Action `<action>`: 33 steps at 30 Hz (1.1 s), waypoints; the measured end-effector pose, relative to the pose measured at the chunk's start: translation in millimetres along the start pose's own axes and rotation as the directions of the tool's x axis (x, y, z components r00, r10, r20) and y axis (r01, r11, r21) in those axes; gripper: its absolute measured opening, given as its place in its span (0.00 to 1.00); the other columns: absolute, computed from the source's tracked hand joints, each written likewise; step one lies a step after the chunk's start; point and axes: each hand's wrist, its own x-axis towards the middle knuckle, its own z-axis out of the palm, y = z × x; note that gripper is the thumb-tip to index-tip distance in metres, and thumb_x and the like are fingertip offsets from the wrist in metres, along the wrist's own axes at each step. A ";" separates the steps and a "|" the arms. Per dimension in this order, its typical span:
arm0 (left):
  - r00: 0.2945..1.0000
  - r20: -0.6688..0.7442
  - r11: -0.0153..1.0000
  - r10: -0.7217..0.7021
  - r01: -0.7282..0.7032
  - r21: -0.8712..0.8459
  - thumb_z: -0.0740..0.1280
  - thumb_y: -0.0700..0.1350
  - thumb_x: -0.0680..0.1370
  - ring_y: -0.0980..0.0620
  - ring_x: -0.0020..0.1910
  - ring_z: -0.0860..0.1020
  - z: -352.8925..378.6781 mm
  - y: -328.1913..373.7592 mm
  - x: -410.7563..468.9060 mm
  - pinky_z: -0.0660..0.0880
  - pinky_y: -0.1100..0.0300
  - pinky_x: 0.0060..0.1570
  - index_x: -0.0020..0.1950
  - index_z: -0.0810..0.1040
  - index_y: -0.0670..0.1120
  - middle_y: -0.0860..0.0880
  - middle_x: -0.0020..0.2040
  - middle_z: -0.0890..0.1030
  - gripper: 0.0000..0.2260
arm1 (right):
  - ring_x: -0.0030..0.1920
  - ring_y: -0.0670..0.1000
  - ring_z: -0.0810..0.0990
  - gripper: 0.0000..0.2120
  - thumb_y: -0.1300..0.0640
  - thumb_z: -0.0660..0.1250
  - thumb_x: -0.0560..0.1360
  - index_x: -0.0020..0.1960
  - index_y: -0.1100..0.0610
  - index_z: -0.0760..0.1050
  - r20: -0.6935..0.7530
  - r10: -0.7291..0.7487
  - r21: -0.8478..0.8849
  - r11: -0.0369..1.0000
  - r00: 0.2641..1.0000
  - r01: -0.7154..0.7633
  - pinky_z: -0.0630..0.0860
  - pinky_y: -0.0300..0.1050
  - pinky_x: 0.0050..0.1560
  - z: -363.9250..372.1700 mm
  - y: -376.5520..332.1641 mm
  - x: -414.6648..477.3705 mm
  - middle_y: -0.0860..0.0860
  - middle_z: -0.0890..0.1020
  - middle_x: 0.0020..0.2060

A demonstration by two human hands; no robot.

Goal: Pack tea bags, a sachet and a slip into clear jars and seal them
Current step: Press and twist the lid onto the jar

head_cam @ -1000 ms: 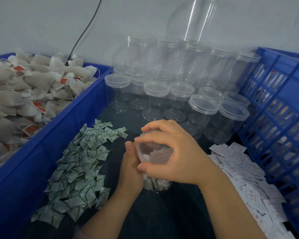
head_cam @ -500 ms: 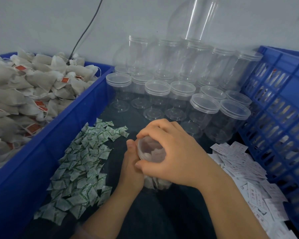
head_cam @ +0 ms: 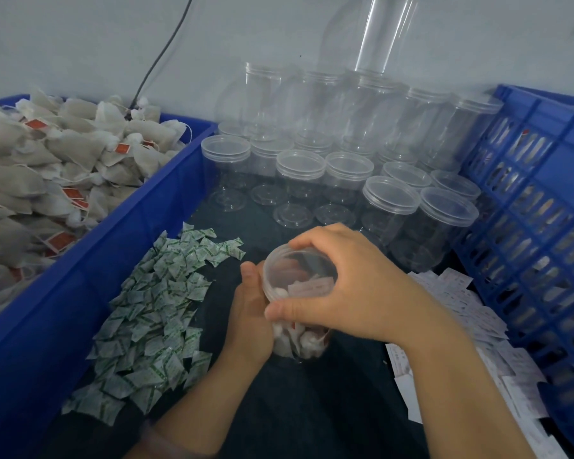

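The blue bin (head_cam: 130, 226) heaped with tea bags (head_cam: 47, 167) lies left of the stack of empty jars (head_cam: 345, 167). The sachets (head_cam: 156, 309) spread in front of that stack to the left, the slips (head_cam: 461, 309) to the right. The filled jar (head_cam: 299, 339) is held tilted just in front of the stack. The left hand (head_cam: 252, 313) wraps its body. The right hand (head_cam: 355, 289) curls fingers and thumb round its clear lid (head_cam: 292, 270). The thin plastic looks light, slick and likely to flex, so grip the body firmly and turn the lid by its rim.

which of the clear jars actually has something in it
The jar gripped between the left hand and right hand: tea bags show through its wall. The lidded jars behind look empty.
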 end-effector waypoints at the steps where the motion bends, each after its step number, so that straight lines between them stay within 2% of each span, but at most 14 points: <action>1: 1.000 -0.002 1.000 -0.006 0.006 0.004 0.50 0.76 0.68 0.47 0.51 0.83 -0.2 0.8 -0.7 0.77 0.51 0.53 0.47 0.85 0.50 0.43 0.47 0.85 0.36 | 0.56 0.37 0.68 0.36 0.21 0.63 0.54 0.56 0.39 0.71 -0.028 0.028 0.018 0.999 0.999 -0.027 0.68 0.34 0.53 0.1 -0.5 0.5 0.33 0.70 0.52; 5: 0.999 0.014 0.999 -0.045 0.044 0.022 0.51 0.76 0.66 0.44 0.55 0.81 0.8 2.0 -2.9 0.71 0.39 0.63 0.47 0.85 0.52 0.43 0.49 0.85 0.35 | 0.43 0.39 0.77 0.31 0.20 0.54 0.58 0.44 0.42 0.76 -0.149 0.097 0.070 0.994 0.984 -0.087 0.75 0.42 0.44 -10.7 5.6 -2.7 0.40 0.78 0.43; 7: 0.999 0.029 0.999 -0.037 0.036 0.030 0.51 0.75 0.66 0.45 0.54 0.82 1.4 2.8 -3.2 0.71 0.39 0.63 0.46 0.86 0.52 0.43 0.48 0.85 0.35 | 0.47 0.37 0.76 0.33 0.20 0.59 0.55 0.50 0.40 0.75 -0.074 0.090 0.050 0.995 0.993 -0.087 0.74 0.39 0.47 -14.0 6.4 -5.3 0.37 0.77 0.48; 10: 0.997 0.038 0.994 0.069 -0.072 0.088 0.56 0.79 0.64 0.56 0.52 0.82 1.7 1.8 -4.3 0.75 0.49 0.62 0.44 0.84 0.52 0.53 0.47 0.86 0.34 | 0.58 0.33 0.68 0.43 0.23 0.68 0.50 0.63 0.36 0.68 0.076 0.036 0.020 0.999 0.996 -0.038 0.68 0.32 0.53 -8.7 -0.1 -6.8 0.31 0.67 0.57; 12: 0.994 0.033 0.991 0.105 -0.107 0.085 0.54 0.77 0.67 0.57 0.52 0.82 2.6 1.1 -3.4 0.75 0.51 0.61 0.45 0.84 0.54 0.53 0.47 0.85 0.32 | 0.58 0.34 0.66 0.45 0.26 0.70 0.51 0.65 0.36 0.65 0.056 0.020 -0.011 1.000 0.998 -0.019 0.68 0.33 0.53 -2.5 -4.6 -5.6 0.31 0.64 0.57; 14: 0.999 0.035 0.999 0.034 -0.034 0.000 0.49 0.72 0.74 0.50 0.51 0.83 0.5 -0.5 -0.4 0.77 0.51 0.57 0.45 0.86 0.54 0.47 0.47 0.85 0.31 | 0.59 0.36 0.66 0.41 0.30 0.73 0.55 0.66 0.36 0.65 0.022 -0.013 -0.041 0.999 1.000 0.014 0.69 0.36 0.56 -0.1 -8.4 -5.3 0.33 0.64 0.57; 17: 0.993 0.116 0.992 -0.012 0.027 -0.125 0.45 0.64 0.77 0.57 0.43 0.84 -4.8 1.8 1.8 0.78 0.65 0.41 0.40 0.86 0.54 0.51 0.40 0.85 0.31 | 0.60 0.37 0.69 0.32 0.46 0.77 0.62 0.64 0.41 0.72 0.085 -0.130 0.011 0.992 0.988 0.129 0.68 0.34 0.58 -3.8 -9.9 -6.9 0.35 0.69 0.57; 19: 0.978 0.205 0.985 -0.034 0.067 -0.157 0.42 0.60 0.78 0.58 0.43 0.83 -5.6 4.0 0.3 0.78 0.65 0.41 0.41 0.86 0.55 0.53 0.40 0.85 0.32 | 0.62 0.37 0.69 0.29 0.55 0.78 0.63 0.62 0.43 0.75 0.129 -0.192 0.064 0.981 0.973 0.185 0.65 0.29 0.58 -6.8 -9.9 -8.6 0.35 0.71 0.58; 22: 0.958 0.282 0.976 -0.058 0.113 -0.186 0.40 0.59 0.77 0.58 0.44 0.83 -6.1 4.6 0.1 0.79 0.64 0.43 0.41 0.86 0.56 0.53 0.41 0.85 0.33 | 0.64 0.36 0.66 0.30 0.58 0.76 0.63 0.63 0.44 0.75 0.169 -0.203 0.067 0.979 0.964 0.194 0.62 0.26 0.61 -9.3 -8.5 -10.5 0.32 0.70 0.60; 25: 0.964 0.256 0.966 -0.074 0.134 -0.222 0.44 0.62 0.77 0.57 0.45 0.83 -4.7 2.8 1.5 0.79 0.63 0.44 0.43 0.87 0.54 0.52 0.42 0.86 0.32 | 0.71 0.35 0.55 0.34 0.52 0.77 0.64 0.67 0.41 0.71 0.195 -0.184 0.050 0.983 0.964 0.177 0.60 0.36 0.68 -9.8 -8.6 -12.3 0.30 0.67 0.65; 27: 0.973 0.213 0.951 -0.092 0.149 -0.272 0.51 0.67 0.76 0.54 0.49 0.83 -2.0 0.9 1.1 0.79 0.59 0.46 0.45 0.87 0.52 0.49 0.46 0.86 0.29 | 0.70 0.37 0.53 0.43 0.34 0.74 0.60 0.72 0.39 0.63 0.143 -0.101 -0.045 0.993 0.985 0.109 0.59 0.40 0.68 -6.3 -12.7 -12.9 0.31 0.63 0.67; 29: 0.986 0.132 0.963 -0.098 0.127 -0.239 0.54 0.69 0.72 0.53 0.50 0.83 -2.8 -3.4 1.8 0.78 0.58 0.48 0.44 0.87 0.53 0.48 0.46 0.86 0.28 | 0.65 0.42 0.57 0.51 0.22 0.63 0.55 0.73 0.40 0.56 0.039 0.001 -0.198 0.980 0.999 0.006 0.62 0.40 0.60 -0.6 -17.9 -12.4 0.37 0.62 0.65; 31: 0.993 0.109 0.982 -0.049 0.068 -0.176 0.50 0.68 0.72 0.54 0.47 0.84 -3.9 -1.1 2.2 0.78 0.62 0.45 0.43 0.87 0.54 0.49 0.45 0.86 0.29 | 0.62 0.46 0.60 0.48 0.23 0.61 0.57 0.72 0.41 0.56 -0.013 0.012 -0.268 0.963 1.000 -0.015 0.63 0.41 0.55 3.5 -20.5 -11.4 0.41 0.64 0.62; 33: 0.988 0.143 0.982 -0.053 0.077 -0.175 0.48 0.65 0.73 0.55 0.45 0.84 -6.5 -1.1 2.5 0.78 0.64 0.43 0.42 0.87 0.53 0.49 0.42 0.86 0.29 | 0.62 0.45 0.62 0.41 0.32 0.68 0.62 0.71 0.40 0.58 0.005 -0.041 -0.214 0.976 0.999 0.042 0.64 0.40 0.57 1.8 -19.2 -11.1 0.40 0.66 0.60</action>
